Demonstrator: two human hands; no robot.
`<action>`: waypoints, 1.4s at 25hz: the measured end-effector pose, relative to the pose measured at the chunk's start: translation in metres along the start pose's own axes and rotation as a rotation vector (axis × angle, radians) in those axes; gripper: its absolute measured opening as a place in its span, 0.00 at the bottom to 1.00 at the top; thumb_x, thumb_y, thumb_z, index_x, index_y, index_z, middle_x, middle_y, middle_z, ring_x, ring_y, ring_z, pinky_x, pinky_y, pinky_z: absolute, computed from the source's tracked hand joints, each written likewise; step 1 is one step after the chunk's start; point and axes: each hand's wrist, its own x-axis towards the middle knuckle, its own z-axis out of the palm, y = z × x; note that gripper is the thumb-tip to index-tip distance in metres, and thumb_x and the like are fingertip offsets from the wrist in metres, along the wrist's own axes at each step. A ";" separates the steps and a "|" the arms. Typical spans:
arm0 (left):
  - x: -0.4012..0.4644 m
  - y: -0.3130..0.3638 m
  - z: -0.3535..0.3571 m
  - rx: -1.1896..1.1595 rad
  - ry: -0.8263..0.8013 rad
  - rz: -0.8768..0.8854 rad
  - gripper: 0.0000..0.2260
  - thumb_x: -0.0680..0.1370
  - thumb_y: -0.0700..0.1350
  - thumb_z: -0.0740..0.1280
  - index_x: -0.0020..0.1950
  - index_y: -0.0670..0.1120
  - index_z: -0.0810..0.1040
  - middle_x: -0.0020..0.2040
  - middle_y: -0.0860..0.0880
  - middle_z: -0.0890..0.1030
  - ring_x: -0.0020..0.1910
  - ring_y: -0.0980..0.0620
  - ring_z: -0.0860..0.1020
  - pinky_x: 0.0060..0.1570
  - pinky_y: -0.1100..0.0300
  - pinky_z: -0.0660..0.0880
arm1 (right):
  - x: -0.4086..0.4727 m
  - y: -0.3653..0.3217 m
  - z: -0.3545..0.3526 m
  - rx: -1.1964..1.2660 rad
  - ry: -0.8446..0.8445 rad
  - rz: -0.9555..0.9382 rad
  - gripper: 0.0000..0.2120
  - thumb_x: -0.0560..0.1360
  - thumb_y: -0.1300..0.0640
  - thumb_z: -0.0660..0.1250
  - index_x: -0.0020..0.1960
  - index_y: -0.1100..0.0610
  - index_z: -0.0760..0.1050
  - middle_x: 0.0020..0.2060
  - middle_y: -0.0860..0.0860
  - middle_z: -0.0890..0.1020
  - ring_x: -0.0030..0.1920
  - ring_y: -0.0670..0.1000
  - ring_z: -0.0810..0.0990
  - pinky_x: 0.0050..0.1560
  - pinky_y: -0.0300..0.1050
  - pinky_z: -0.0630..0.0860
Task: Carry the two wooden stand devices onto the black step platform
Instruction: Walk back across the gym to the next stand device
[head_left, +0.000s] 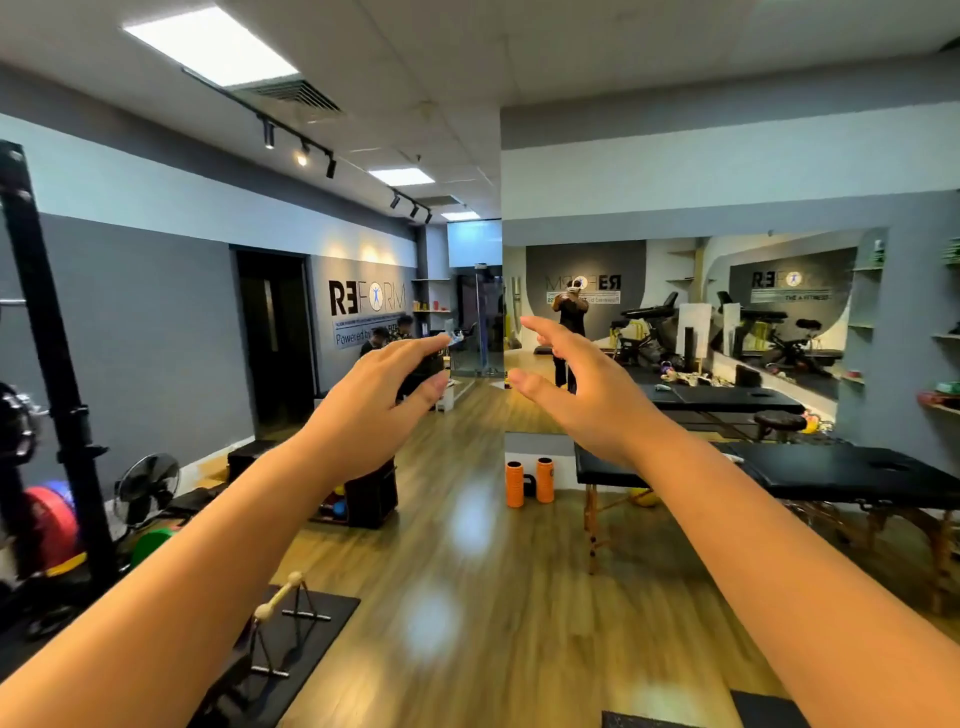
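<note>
Two bare hands are raised in front of the camera, both empty. The left hand (387, 382) has its fingers spread and gently curved, thumb tucked below; the right hand (569, 382) mirrors it, fingers spread wide, palm turned inward. The two hands are near each other but apart.

One wooden stand device (280, 618) shows at lower left: a pale, rounded wooden handle with knob ends, resting tilted across thin dark metal triangular legs with flat bar feet. It stands on a flat black mat (322, 623) with a matte surface, which lies on the glossy wood-plank floor (467, 545). The left forearm covers part of it, so a second device cannot be made out.

Two orange foam rollers (529, 482), cylindrical and ridged, stand upright side by side by the wall base, with a small black kettlebell between them. One black padded massage table (841, 475) on wooden legs stands at right, in front of a wall mirror (675, 332). At left are one black steel rack upright (52, 364), a round black floor fan (147, 488) and coloured weight plates (52, 525).
</note>
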 end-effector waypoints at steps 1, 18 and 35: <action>0.010 -0.010 0.012 0.008 0.004 -0.018 0.22 0.84 0.57 0.59 0.79 0.60 0.64 0.76 0.56 0.71 0.75 0.52 0.67 0.69 0.53 0.66 | 0.014 0.016 0.007 0.012 -0.014 -0.004 0.30 0.81 0.39 0.65 0.81 0.38 0.60 0.79 0.45 0.68 0.78 0.48 0.64 0.68 0.46 0.63; 0.215 -0.314 0.212 0.026 -0.013 -0.196 0.29 0.78 0.65 0.55 0.79 0.59 0.64 0.75 0.54 0.72 0.74 0.50 0.70 0.69 0.45 0.71 | 0.301 0.305 0.192 0.045 -0.126 0.031 0.31 0.80 0.38 0.66 0.81 0.40 0.62 0.76 0.46 0.71 0.76 0.46 0.67 0.70 0.46 0.65; 0.352 -0.588 0.350 0.250 0.027 -0.483 0.23 0.83 0.58 0.61 0.79 0.59 0.65 0.71 0.57 0.75 0.70 0.56 0.71 0.67 0.55 0.72 | 0.610 0.511 0.437 0.321 -0.394 -0.154 0.30 0.80 0.41 0.69 0.79 0.38 0.63 0.75 0.47 0.72 0.74 0.48 0.69 0.68 0.47 0.68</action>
